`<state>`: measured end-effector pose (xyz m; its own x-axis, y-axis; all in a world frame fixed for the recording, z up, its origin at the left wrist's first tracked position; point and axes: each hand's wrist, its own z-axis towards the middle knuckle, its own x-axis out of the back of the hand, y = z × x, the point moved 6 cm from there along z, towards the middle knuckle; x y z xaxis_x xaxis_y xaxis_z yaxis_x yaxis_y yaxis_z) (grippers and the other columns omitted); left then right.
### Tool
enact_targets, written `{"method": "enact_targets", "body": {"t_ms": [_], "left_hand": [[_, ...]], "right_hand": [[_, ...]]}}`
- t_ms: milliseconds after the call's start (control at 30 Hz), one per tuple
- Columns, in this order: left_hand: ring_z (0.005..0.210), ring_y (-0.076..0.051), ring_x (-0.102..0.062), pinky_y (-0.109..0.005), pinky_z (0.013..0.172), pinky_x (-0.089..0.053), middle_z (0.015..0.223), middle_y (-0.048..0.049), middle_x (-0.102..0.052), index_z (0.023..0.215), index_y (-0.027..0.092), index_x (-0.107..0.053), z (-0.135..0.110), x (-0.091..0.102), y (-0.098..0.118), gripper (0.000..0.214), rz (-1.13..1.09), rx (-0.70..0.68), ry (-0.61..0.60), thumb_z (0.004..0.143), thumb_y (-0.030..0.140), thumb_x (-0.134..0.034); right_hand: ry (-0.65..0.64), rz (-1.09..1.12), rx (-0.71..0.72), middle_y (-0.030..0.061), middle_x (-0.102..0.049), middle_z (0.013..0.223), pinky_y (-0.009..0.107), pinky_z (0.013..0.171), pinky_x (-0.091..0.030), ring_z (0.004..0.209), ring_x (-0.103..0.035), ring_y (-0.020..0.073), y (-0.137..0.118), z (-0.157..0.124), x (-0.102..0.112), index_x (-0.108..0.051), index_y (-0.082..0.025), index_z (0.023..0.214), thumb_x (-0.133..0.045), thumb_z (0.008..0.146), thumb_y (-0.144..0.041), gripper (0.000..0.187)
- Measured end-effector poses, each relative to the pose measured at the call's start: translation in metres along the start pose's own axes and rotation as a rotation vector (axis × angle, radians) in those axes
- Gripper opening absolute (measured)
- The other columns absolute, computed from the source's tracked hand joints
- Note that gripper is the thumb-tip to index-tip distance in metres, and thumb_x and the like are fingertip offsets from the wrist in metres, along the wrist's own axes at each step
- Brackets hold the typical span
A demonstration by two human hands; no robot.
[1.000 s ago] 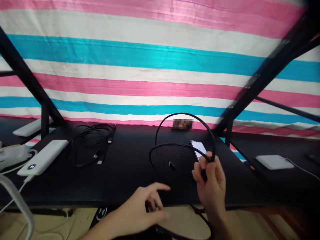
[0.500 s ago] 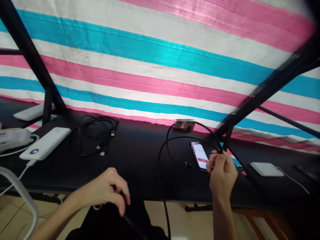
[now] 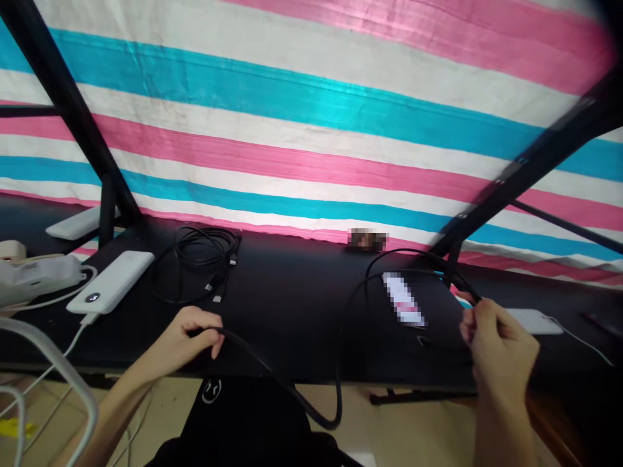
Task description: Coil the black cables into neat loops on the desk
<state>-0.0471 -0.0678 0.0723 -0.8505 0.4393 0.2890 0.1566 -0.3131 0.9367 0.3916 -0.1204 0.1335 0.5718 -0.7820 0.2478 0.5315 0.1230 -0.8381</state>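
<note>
My left hand (image 3: 187,337) is closed round one end of a long black cable (image 3: 292,389) at the near edge of the black table (image 3: 292,311). The cable sags below the table edge, rises again and loops over the table to my right hand (image 3: 496,344), which pinches it at the right. A phone (image 3: 403,299) with a lit screen lies flat on the table just left of my right hand, under the cable loops.
A bundle of black cables (image 3: 204,259) lies at the back left. A white power bank (image 3: 111,282) with a white lead sits at the left, another white device (image 3: 533,321) at the right. Black frame struts (image 3: 73,110) slant up against a striped tarpaulin (image 3: 311,130).
My hands have drawn apart: the left has taken hold of the cable and moved up to the table edge, the right has moved right, and the cable loops have stretched out flatter.
</note>
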Motion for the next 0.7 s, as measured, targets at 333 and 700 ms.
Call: {"method": "enact_targets", "body": {"t_ms": [333, 700], "left_hand": [[0.074, -0.015, -0.053, -0.028, 0.068, -0.042, 0.084, -0.0016, -0.058, 0.123, 0.023, -0.042, 0.049, -0.04, 0.054, 0.054, 0.289, -0.134, 0.396, 0.075, 0.032, -0.063], [0.035, -0.005, -0.026, -0.019, 0.036, -0.019, 0.039, 0.0069, -0.029, 0.059, 0.015, -0.056, 0.091, 0.002, 0.055, 0.035, -0.276, 0.009, 0.465, 0.084, 0.041, -0.053]], "right_hand": [[-0.453, 0.302, 0.258, -0.0036, -0.044, 0.056, 0.022, 0.042, -0.026, 0.046, -0.037, 0.0078, -0.078, -0.04, -0.087, -0.065, -0.02, 0.095, -0.045, 0.09, -0.034, 0.025], [-0.191, 0.313, 0.205, 0.003, -0.064, 0.075, 0.028, 0.056, -0.053, 0.064, -0.063, 0.0138, -0.057, -0.014, -0.117, -0.062, -0.018, 0.091, -0.039, 0.089, -0.042, 0.033]]}}
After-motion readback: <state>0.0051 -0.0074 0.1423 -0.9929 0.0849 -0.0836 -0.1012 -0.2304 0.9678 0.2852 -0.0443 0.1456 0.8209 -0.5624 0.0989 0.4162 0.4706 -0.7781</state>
